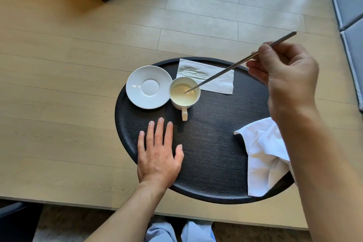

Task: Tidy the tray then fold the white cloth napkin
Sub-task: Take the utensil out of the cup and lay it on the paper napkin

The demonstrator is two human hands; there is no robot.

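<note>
Pinching a stirrer (241,62) in the right hand (284,76), tip in the cup (184,92), left hand (157,155) flat, empty on the tray (212,163), napkin (263,155) partly hidden by the forearm.

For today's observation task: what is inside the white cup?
The cup holds pale yellowish liquid, with the tip of a metal stick held by the right hand dipping in. The submerged tip is unclear.

On the tray (206,163), the saucer (148,87) sits left of the cup (184,93), paper napkin (208,76) behind, cloth napkin (263,155) right.
</note>
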